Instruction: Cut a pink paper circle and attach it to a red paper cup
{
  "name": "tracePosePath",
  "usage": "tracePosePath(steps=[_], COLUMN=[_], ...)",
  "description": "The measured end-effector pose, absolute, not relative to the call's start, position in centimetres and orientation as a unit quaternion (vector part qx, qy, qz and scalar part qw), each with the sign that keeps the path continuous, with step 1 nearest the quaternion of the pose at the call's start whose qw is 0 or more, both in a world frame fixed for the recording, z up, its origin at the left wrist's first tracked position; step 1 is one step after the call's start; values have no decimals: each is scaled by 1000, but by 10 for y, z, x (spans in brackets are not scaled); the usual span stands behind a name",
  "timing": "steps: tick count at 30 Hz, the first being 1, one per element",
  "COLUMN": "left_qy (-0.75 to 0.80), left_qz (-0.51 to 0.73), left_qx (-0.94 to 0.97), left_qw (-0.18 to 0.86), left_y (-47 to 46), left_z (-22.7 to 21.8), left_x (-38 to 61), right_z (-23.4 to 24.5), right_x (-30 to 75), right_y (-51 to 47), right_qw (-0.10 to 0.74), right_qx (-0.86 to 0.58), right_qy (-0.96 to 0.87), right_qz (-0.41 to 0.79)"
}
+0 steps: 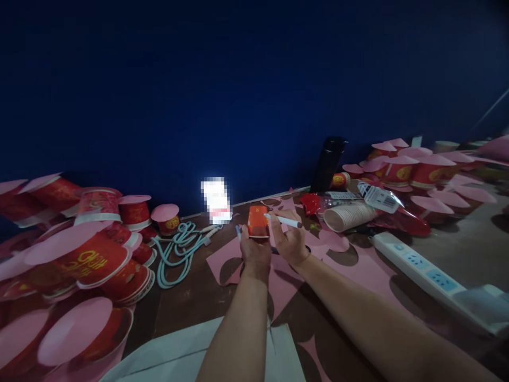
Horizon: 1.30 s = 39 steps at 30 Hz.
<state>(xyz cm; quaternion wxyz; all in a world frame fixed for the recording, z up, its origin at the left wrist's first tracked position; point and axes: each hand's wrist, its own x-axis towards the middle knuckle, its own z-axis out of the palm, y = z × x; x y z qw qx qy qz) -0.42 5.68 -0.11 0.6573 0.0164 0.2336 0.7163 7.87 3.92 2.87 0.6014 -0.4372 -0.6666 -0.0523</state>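
My left hand (254, 250) grips a red paper cup (258, 220) from below, its side turned toward me, above the brown table. My right hand (289, 240) sits just to the right of it, fingers closed round a white pen (284, 220) whose tip rests against the cup's right edge. Pink paper sheets with round holes cut out (358, 268) lie on the table under both hands.
Red cups capped with pink paper discs pile up at the left (79, 254) and back right (413, 167). A pale blue cable (178, 246), a bright phone (217, 200), a black bottle (329, 162), a sleeve of stacked cups (350, 215) and a white power strip (429, 276) surround them.
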Motion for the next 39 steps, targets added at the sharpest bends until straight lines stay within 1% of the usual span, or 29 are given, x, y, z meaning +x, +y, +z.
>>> tracePosePath(steps=[8, 14, 39], left_qy=[230, 253, 227], left_qz=[712, 708, 687], left_qx=[10, 13, 11], left_qw=[663, 660, 690], left_y=[52, 52, 48], left_z=[7, 2, 11], left_x=[-2, -1, -4], right_z=[26, 25, 24], right_x=[76, 74, 74], right_y=[38, 38, 38], right_qw=[592, 580, 572], right_qx=[-419, -404, -423], right_qy=[-686, -704, -700], right_qz=[-55, -63, -66])
